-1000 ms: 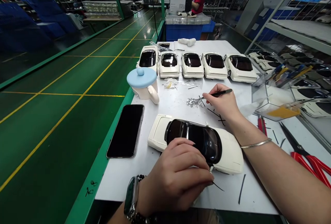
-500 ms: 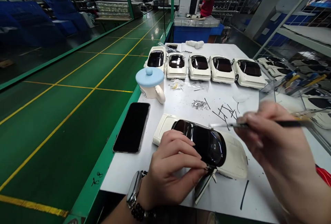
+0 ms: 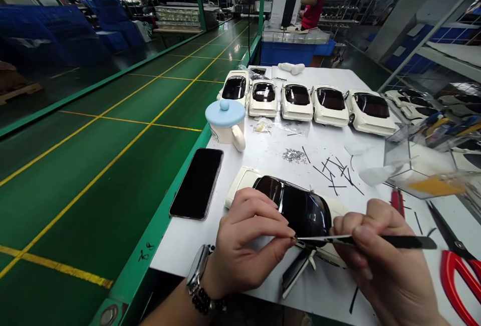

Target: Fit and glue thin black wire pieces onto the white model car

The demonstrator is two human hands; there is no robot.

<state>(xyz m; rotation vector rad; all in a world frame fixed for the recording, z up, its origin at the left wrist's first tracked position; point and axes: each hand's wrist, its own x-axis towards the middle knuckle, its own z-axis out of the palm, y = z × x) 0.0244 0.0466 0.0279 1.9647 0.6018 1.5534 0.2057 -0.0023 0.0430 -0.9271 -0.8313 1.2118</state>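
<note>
My left hand [image 3: 251,240] is closed, its thumb and forefinger pinching at the near side of a cream model car [image 3: 236,185] with a black roof. Whatever lies between those fingertips is too small to make out. In my right hand [image 3: 379,251] are slim dark tweezers [image 3: 409,242] with a pale metal front, held level, their tip at the left fingertips. Below the tip, the car's door [image 3: 295,273] stands swung out toward me. The right fingers cover part of the car's front end.
Several matching model cars [image 3: 296,103] stand in a row behind. A lidded mug [image 3: 225,120] and a phone [image 3: 197,183] are at left. Thin black strips [image 3: 334,170] and tiny silvery pieces [image 3: 294,155] lie mid-table. Red-handled scissors [image 3: 456,266] and a clear box [image 3: 421,160] are at right.
My right hand has brought the tweezers down and left, from above the car's far side to the left fingertips. The left hand keeps its pinch. The view has shifted slightly, showing the scissors.
</note>
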